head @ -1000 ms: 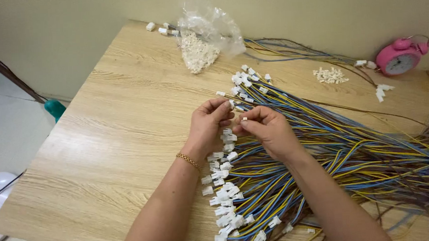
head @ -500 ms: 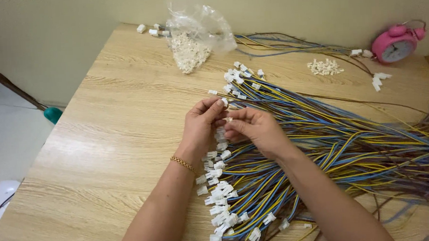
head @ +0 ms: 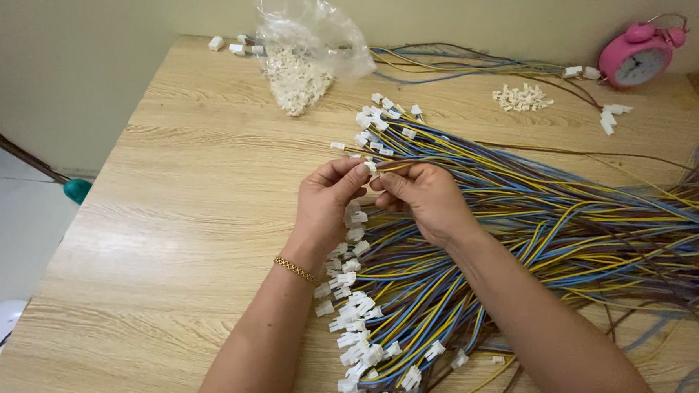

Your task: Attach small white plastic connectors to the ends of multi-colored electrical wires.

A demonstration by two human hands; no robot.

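Left hand (head: 330, 201) and right hand (head: 420, 193) – unmoved since before – pinch one small white plastic connector (head: 371, 167) above the wooden bench (head: 186, 227), fitting ongoing.

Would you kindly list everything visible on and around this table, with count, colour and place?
wire bundle: many wires, blue, yellow and brown, right half of table
white connector: one, pinched between both hands
plastic bag: one, clear, white pieces inside, far edge
loose white pieces: small heap, far right
alarm clock: one, pink, far right corner
table: one, light wood
bracelet: one, gold, left wrist
left hand: on connector
right hand: on connector
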